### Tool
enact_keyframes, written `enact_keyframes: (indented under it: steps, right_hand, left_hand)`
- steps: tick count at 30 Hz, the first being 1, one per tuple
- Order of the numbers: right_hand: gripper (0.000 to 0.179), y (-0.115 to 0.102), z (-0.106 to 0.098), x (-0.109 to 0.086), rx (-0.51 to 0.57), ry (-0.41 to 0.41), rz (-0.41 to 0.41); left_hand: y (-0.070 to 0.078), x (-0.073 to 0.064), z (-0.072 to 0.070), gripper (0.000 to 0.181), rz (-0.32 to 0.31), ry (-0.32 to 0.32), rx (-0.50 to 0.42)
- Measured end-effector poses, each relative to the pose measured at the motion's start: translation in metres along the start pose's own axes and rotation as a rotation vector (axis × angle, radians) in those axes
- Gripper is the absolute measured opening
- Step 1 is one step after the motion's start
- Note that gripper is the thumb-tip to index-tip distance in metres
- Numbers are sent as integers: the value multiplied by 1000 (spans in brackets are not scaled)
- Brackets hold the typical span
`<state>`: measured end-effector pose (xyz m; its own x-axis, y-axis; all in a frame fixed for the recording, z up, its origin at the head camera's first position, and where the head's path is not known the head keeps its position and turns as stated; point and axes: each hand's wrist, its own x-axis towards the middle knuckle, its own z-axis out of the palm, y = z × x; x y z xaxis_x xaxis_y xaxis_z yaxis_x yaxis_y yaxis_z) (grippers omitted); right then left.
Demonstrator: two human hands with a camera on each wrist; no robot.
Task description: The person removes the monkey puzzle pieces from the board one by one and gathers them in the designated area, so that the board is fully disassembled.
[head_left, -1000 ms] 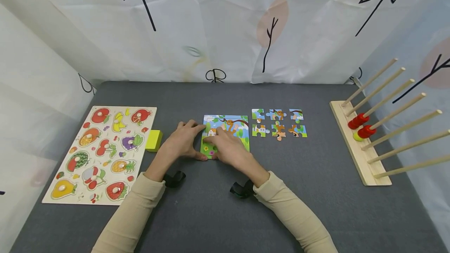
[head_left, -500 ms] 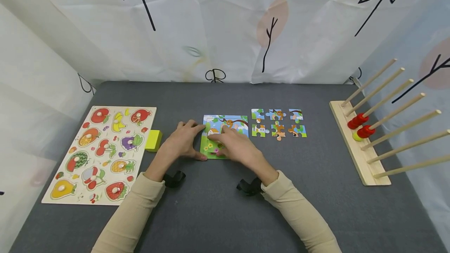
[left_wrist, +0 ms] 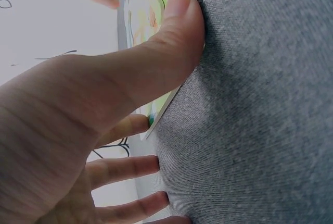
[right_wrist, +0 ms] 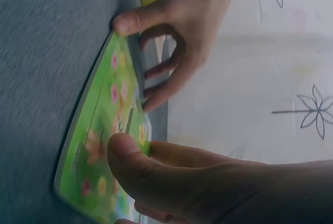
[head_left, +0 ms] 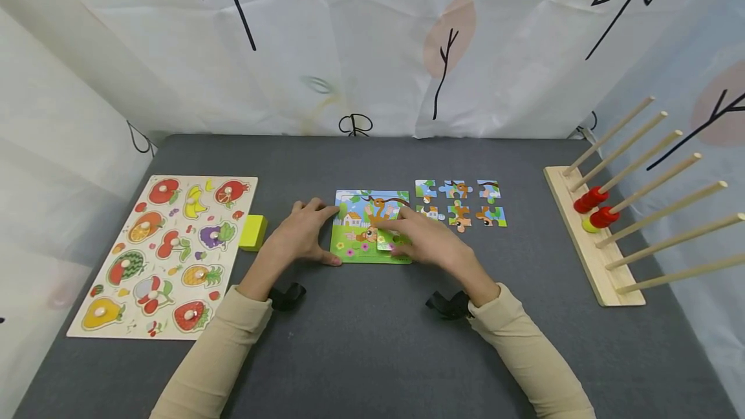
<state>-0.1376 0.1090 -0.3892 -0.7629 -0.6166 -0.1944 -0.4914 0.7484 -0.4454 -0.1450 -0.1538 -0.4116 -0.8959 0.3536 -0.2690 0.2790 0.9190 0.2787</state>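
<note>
A flat picture puzzle board [head_left: 367, 258], with green ground, a house and animals, lies mid-table. My left hand [head_left: 299, 231] rests at its left edge; the thumb [left_wrist: 179, 31] presses the near corner and a fingertip touches farther up that edge. My right hand [head_left: 433, 241] is over the board's right part, pinching a small green puzzle piece [head_left: 384, 240] between thumb and fingers. In the right wrist view this piece [right_wrist: 139, 130] shows a yellow flower and is tilted over the picture. Its far side is hidden by the fingers.
Several loose puzzle pieces [head_left: 459, 215] lie in two rows right of the board. At left is a fruit peg board [head_left: 169, 264], with a yellow block [head_left: 253, 233] by its edge. A wooden rod stand [head_left: 599, 244] with red rings stands at far right.
My right hand has moved right across the board, and the green piece in its fingers has come into sight. The picture's left and middle are uncovered. The left hand has stayed in place.
</note>
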Motion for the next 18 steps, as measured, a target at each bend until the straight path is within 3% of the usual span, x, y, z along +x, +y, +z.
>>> enact_keyframes:
  steps: [9, 18]
  right_hand:
    - [52, 27, -1, -11, 18, 16, 24]
    - [52, 34, -3, -16, -2, 26, 68]
  left_hand:
    - [1, -1, -2, 105, 2, 10, -24]
    - [1, -2, -1, 105, -2, 7, -30]
